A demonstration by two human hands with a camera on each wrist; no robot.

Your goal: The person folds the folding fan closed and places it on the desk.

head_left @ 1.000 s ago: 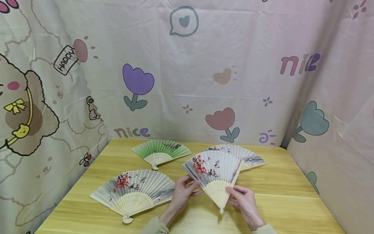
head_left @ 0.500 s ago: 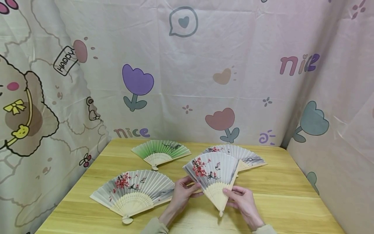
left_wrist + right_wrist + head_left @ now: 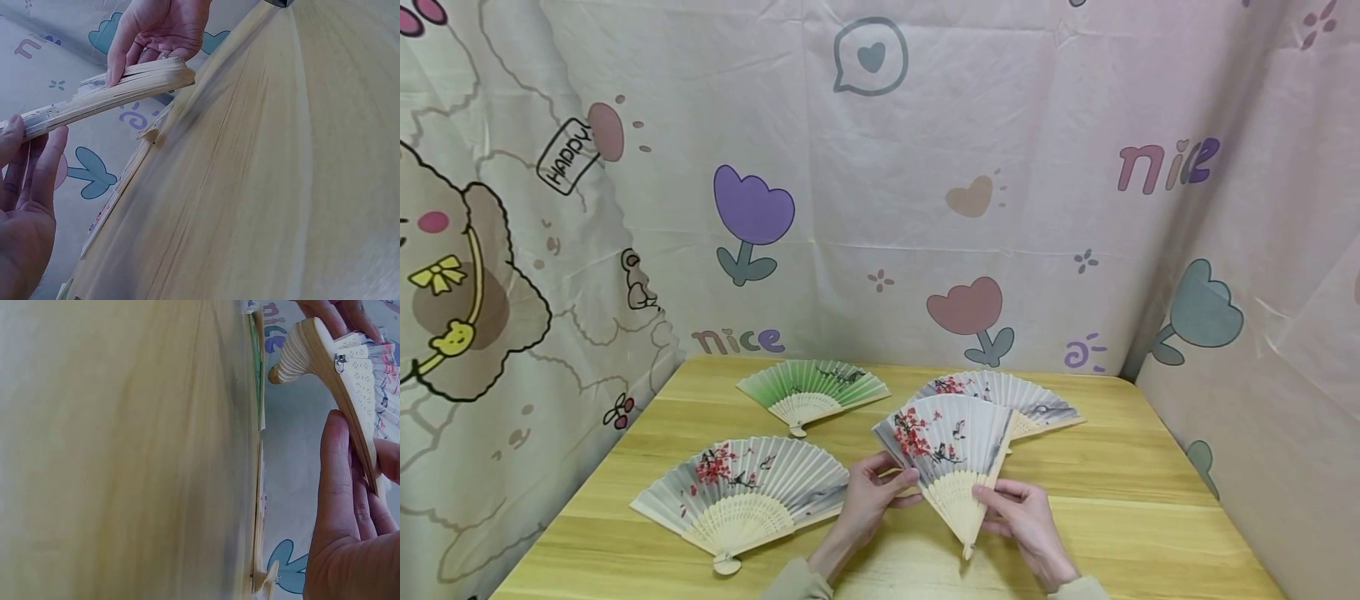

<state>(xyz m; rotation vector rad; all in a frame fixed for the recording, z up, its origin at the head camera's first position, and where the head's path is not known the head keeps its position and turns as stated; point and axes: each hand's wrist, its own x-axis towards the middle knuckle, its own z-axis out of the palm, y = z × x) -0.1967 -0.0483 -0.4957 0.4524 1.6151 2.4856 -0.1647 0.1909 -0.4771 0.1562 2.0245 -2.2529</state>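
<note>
A folding fan (image 3: 951,442), partly spread, white-grey with red blossoms and pale slatted ribs, is held up over the table by both hands. The left hand (image 3: 872,492) pinches its left edge between thumb and fingers. On the other side the right hand (image 3: 1021,512) grips the ribs, thumb in front and fingers behind. Seen in the left wrist view, the fan (image 3: 106,100) is edge-on and lifted off the tabletop. In the right wrist view the metal pivot pin (image 3: 340,360) and the pierced ribs show, with the right hand (image 3: 350,506) below them.
On the wooden table (image 3: 1112,517) a spread grey blossom fan (image 3: 745,492) lies at front left, near the left wrist. A green fan (image 3: 808,392) lies behind it. Another blossom fan (image 3: 1045,404) sits at the back right, partly covered by the held one. Printed curtains (image 3: 865,167) surround the table.
The held fan has narrowed a little, its right edge shifting left, and it sits slightly lower. The right hand has moved slightly left with it; the left hand stays nearly still.
</note>
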